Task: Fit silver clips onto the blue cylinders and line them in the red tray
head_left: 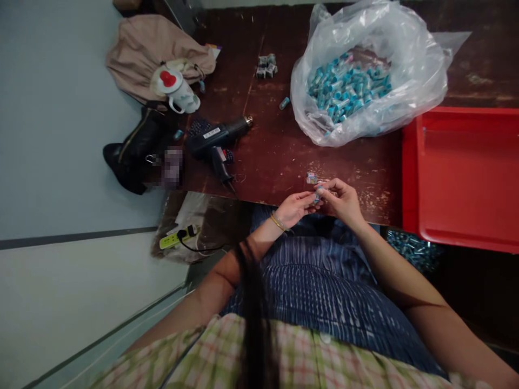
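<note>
Both hands meet at the table's front edge around a small blue-capped tube (318, 193). My left hand (295, 208), with a bracelet at the wrist, closes its fingers on the tube's lower left side. From the right, my right hand (344, 201) pinches the same tube between thumb and fingers. Just beyond the fingertips lies a small colourful label piece (311, 178) on the dark red table (275, 162). Farther back, a clear plastic bag (421, 81) stands open with many blue-capped tubes (344, 89) inside. Fingers partly hide the held tube.
A black heat gun (214, 138) lies on the left of the table, near a lidded mug (184, 97) and a black bag (138, 146). One loose tube (284, 103) and small clear pieces (266, 66) lie farther back. A red tray (466, 183) sits at right.
</note>
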{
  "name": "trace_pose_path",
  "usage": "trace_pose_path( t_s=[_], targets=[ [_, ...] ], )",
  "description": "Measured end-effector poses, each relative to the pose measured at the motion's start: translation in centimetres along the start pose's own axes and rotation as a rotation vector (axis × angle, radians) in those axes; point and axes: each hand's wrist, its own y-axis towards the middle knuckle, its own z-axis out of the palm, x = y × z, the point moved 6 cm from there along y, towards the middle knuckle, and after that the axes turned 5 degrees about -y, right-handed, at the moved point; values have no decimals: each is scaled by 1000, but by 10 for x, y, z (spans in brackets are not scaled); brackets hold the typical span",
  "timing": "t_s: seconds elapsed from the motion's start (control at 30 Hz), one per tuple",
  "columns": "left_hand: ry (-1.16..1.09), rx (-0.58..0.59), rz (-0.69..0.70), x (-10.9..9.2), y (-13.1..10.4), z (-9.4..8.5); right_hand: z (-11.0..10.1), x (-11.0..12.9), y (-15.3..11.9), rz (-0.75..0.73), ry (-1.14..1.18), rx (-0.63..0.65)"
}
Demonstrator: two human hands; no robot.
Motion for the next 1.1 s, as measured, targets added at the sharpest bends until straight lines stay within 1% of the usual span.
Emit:
trace_pose_path(
  t_s=[0.07,0.13,0.27,0.37,0.47,0.6,0.67,0.73,0.8,0.87,0.9,0.93,0.97,1.0,1.03,1.07,1.1],
  targets=[
    [-41,1,-22,-2,-1,3,4,4,-4,-19,-8,62],
    [-58,9,-29,-2,-3,5,3,9,-10,-68,-51,80],
    [-16,32,-29,1,-9,8,-6,18,-20,-201,-179,-28],
    [17,0,32,0,-13,8,-8,20,-26,-249,-287,-48],
    [42,-12,89,-1,-14,9,-9,19,-29,-242,-363,-34],
    [51,30,92,-1,-12,12,-12,19,-28,-237,-378,-15],
    [31,37,96,-1,-10,13,-13,17,-28,-221,-299,-32],
    [5,38,103,-1,-8,13,-9,12,-29,-171,-185,-38],
    [-18,44,114,0,-6,15,-1,7,-31,-107,-108,-1],
    [-17,56,120,2,-5,16,-2,7,-32,-76,-90,36],
    [-1,64,120,2,-5,16,-9,11,-29,-81,-97,34],
    [28,70,121,2,-5,15,-24,17,-25,-98,-113,5],
    [70,71,129,1,-6,14,-47,25,-17,-122,-145,-51],
    [120,64,148,-1,-6,11,-76,34,-8,-143,-195,-133],
    [171,50,177,-4,-7,7,-110,43,4,-148,-263,-238],
    [220,30,210,-8,-7,2,-146,53,16,-133,-339,-357],
    [261,9,242,-11,-7,-4,-183,60,28,-76,-427,-479]
  ],
)
